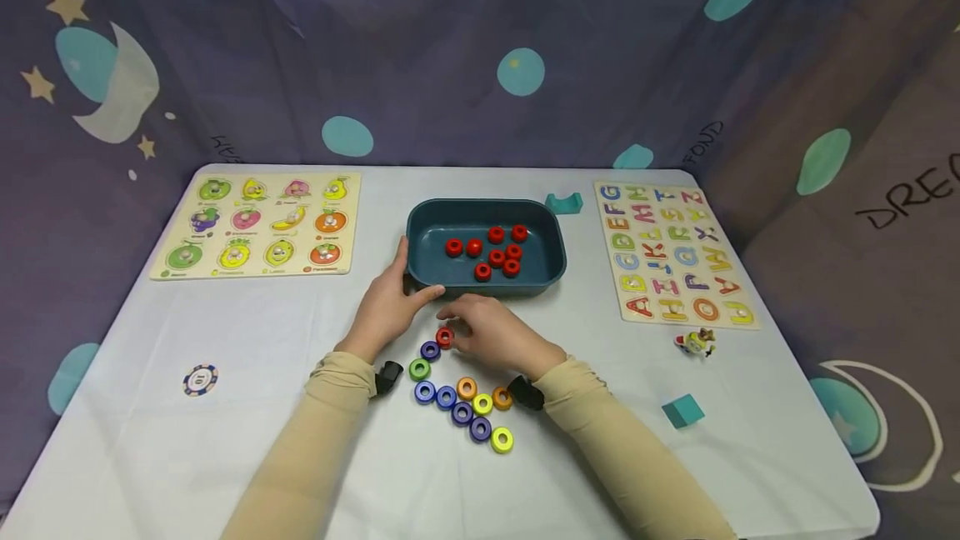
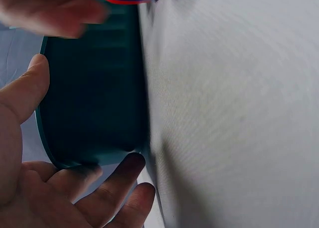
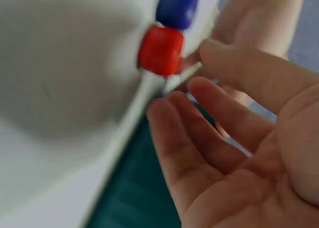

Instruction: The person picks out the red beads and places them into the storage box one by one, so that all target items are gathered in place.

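Note:
My left hand [image 1: 386, 307] holds the near left corner of a dark teal tray [image 1: 487, 286], thumb at the front rim and fingers along the left end. Several red rings [image 1: 497, 257] lie inside it. Right in front of the tray is my right hand [image 1: 498, 332], its fingers loosely bent and thumb apart. A red ring [image 1: 445, 337] lies on the table beside its fingertips, next to a dark blue ring [image 1: 431, 350]. In the right wrist view, this red ring [image 3: 162, 51] shows beyond the fingertips, with nothing between thumb and fingers.
Blue, purple, green, orange and yellow rings [image 1: 462, 414] lie nearer me. A fruit puzzle board [image 1: 258, 227] is at back left, a letter board [image 1: 660, 252] at right. Around lie a poker chip [image 1: 200, 379], a small figurine [image 1: 696, 342], a teal block [image 1: 682, 412] and a teal arch [image 1: 564, 204].

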Demonstrator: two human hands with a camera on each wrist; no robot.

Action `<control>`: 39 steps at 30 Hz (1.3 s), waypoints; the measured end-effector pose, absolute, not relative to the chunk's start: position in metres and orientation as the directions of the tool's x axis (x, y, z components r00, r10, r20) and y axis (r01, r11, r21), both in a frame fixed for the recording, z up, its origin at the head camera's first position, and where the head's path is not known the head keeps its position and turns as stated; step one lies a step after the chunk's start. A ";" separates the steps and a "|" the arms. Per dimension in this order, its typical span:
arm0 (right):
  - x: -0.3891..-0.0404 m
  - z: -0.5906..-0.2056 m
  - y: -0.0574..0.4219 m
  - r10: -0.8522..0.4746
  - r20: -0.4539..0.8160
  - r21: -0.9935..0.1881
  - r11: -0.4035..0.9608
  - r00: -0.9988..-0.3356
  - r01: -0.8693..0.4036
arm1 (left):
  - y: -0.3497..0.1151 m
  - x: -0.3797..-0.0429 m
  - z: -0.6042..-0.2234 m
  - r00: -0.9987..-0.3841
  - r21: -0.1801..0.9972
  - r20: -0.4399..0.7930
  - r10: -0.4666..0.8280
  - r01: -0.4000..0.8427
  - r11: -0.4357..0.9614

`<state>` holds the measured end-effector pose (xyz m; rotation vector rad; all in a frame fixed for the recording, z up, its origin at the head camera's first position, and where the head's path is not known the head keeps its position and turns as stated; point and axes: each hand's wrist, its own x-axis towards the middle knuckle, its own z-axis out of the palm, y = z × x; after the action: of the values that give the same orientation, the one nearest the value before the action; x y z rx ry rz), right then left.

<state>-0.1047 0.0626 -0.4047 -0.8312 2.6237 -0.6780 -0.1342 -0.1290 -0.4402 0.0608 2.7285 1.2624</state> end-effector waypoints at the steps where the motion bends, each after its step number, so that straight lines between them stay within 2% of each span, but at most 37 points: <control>1: -0.104 -0.408 0.061 -0.607 -0.162 -0.503 0.729 -0.778 -0.464 | -0.129 -0.134 -0.440 -0.990 0.763 -0.106 0.093 -0.021 0.646; 5: -0.101 -0.413 0.059 -0.607 -0.201 -0.455 0.753 -0.769 -0.475 | -0.129 -0.134 -0.439 -0.990 0.767 -0.107 0.095 -0.021 0.641; 11: -0.099 -0.414 0.063 -0.583 -0.198 -0.445 0.770 -0.788 -0.457 | -0.129 -0.133 -0.439 -0.989 0.770 -0.111 0.098 -0.023 0.637; 17: -0.094 -0.410 0.082 -0.465 -0.135 -0.528 0.781 -0.875 -0.334 | -0.130 -0.133 -0.439 -0.989 0.771 -0.118 0.094 -0.032 0.636; 23: -0.097 -0.393 0.118 -0.321 -0.016 -0.650 0.723 -0.947 -0.234 | -0.130 -0.132 -0.438 -0.987 0.771 -0.129 0.099 -0.037 0.636; 27: -0.112 -0.384 0.141 -0.190 0.082 -0.665 0.720 -0.978 -0.196 | -0.131 -0.134 -0.437 -0.987 0.776 -0.124 0.106 -0.030 0.630; 31: -0.132 -0.383 0.150 -0.110 0.103 -0.649 0.746 -0.989 -0.150 | -0.131 -0.134 -0.438 -0.986 0.778 -0.127 0.103 -0.035 0.628; 35: -0.151 -0.384 0.142 -0.109 0.070 -0.626 0.769 -0.992 -0.128 | -0.131 -0.134 -0.439 -0.986 0.780 -0.128 0.107 -0.033 0.625; 39: -0.167 -0.382 0.121 -0.168 0.035 -0.592 0.791 -0.985 -0.156 | -0.130 -0.133 -0.439 -0.988 0.780 -0.122 0.098 -0.035 0.625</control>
<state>-0.1671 0.1211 -0.3818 -0.2667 2.9550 -0.9739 -0.1332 -0.1299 -0.4389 0.0525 2.6920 1.2963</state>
